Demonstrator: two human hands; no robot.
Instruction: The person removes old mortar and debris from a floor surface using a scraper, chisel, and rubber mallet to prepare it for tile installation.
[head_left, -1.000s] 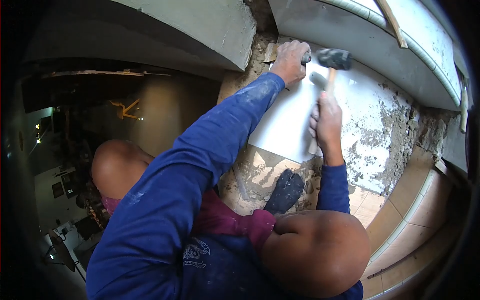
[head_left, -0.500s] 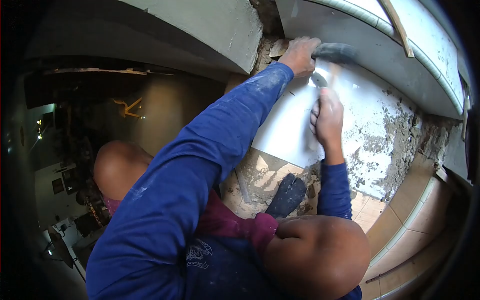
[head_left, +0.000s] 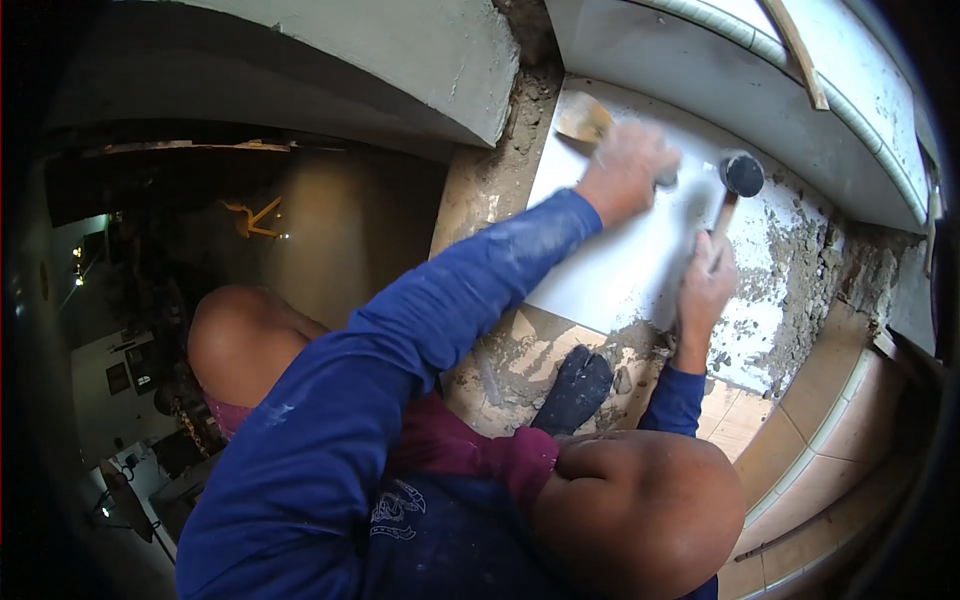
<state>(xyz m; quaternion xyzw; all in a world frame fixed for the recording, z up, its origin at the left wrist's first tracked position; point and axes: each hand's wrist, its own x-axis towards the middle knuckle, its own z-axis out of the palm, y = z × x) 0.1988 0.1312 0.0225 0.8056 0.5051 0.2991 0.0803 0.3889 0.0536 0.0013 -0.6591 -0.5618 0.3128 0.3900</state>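
Observation:
My left hand (head_left: 625,172) is closed around a scraper-like tool; its tan blade (head_left: 585,118) sticks out at the upper left, and a grey end shows at the other side of the fist. The hand is above a white tile (head_left: 590,260), somewhat blurred. To its right, my right hand (head_left: 708,280) grips the wooden handle of a mallet with a black head (head_left: 742,174). The mallet head is over the right part of the white surface, apart from the left hand. Grey mortar (head_left: 790,280) is smeared along the right side.
A white curved ledge (head_left: 740,75) with a wooden strip (head_left: 797,55) borders the top. A grey concrete slab (head_left: 400,60) is at upper left. My dark-covered foot (head_left: 575,390) rests on the mortar-stained floor. Tan tiled steps (head_left: 825,400) lie right.
My left hand has moved down and right with the scraper, away from the upper corner. My right hand and the mallet have shifted right and lower.

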